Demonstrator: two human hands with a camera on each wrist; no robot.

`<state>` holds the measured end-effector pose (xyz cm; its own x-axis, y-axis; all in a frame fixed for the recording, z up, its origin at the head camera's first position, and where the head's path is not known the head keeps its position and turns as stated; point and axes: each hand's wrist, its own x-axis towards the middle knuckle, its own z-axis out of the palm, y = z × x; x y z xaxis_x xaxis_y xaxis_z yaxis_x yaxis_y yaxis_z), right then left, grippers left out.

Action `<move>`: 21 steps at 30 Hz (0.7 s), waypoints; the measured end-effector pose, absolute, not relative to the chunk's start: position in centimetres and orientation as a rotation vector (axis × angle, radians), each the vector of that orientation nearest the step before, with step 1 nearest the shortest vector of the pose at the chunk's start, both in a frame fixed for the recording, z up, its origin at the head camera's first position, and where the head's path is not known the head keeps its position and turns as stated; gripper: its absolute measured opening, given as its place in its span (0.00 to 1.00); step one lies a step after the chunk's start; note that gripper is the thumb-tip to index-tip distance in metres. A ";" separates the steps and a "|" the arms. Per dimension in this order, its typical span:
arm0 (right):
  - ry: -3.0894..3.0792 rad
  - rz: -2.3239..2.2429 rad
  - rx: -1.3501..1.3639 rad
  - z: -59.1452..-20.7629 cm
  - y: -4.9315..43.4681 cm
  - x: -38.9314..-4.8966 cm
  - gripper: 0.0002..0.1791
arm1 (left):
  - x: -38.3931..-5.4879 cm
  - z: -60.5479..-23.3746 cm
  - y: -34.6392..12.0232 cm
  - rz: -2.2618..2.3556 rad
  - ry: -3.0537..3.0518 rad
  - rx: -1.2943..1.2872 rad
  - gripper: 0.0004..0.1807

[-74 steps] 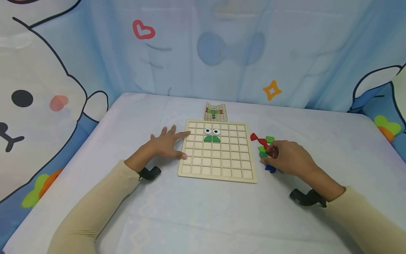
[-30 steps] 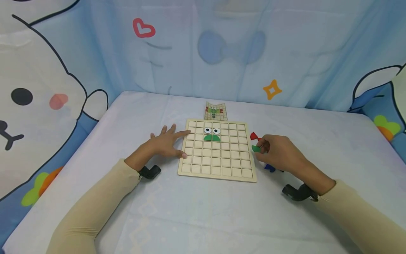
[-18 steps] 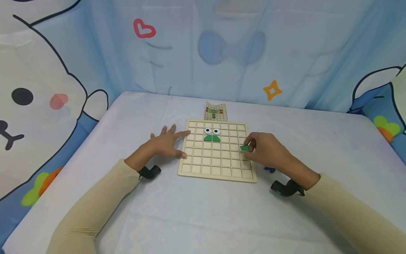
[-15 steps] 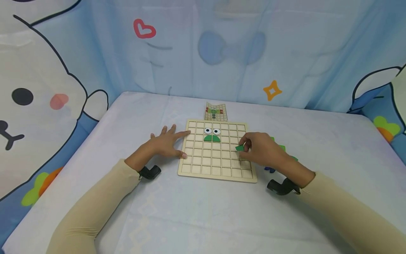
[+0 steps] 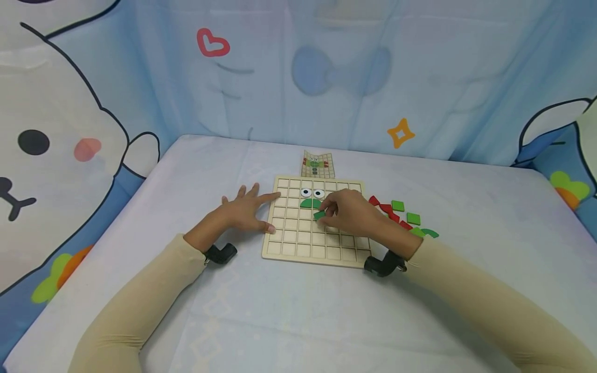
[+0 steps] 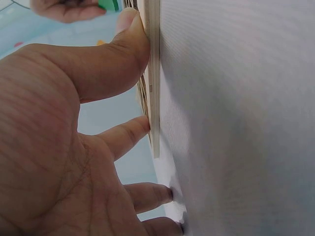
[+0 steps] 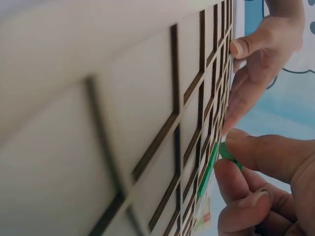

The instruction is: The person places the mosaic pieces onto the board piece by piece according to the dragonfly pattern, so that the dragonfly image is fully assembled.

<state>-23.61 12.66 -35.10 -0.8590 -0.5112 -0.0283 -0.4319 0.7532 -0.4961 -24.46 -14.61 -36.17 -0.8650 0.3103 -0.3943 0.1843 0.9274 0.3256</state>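
Board, one, square, pale wood, gridded [image 5: 289,249]: flat on the white-covered bench [image 5: 261,316], middle of the scene.
Left hand [image 5: 244,211]: fingers spread, thumb and forefinger touching the board's left edge, the other fingers apart from it.
Right hand [image 5: 352,211]: thumb and finger pinching one dark green piece [image 5: 319,215] over the middle of the board, just on the near side of the green pair; contact with the board cannot be told.
Eye pieces, two, round, white and black [image 5: 306,192]: side by side, second row from the far edge.
Green pair, rounded [image 5: 306,204]: side by side in the row below the eyes.
Card, one, printed with a grid and a coloured figure [image 5: 318,165]: just beyond the board's far edge.
Red pieces, several [image 5: 394,217]: a slanting line right of the board.
Green squares, two [image 5: 413,218]: right of the red pieces.
Curved green piece, one [image 5: 430,233]: beside the right sleeve [image 5: 485,295].
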 end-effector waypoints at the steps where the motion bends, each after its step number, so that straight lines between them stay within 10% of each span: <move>1: 2.781 -0.740 -0.752 -35.1 12.3 -23.8 0.14 | -24.5 -36.2 -14.6 0.387 2.634 0.356 0.51; 21: 2.761 -0.721 -0.689 -35.4 9.2 -25.4 0.13 | -24.4 -36.2 -14.7 0.372 2.645 0.369 0.50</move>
<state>-25.37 9.18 -35.35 -0.8697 -0.4872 -0.0786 -0.3866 0.7716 -0.5051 -24.37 -14.68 -36.17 -0.8669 0.3147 -0.3866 0.1960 0.9282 0.3161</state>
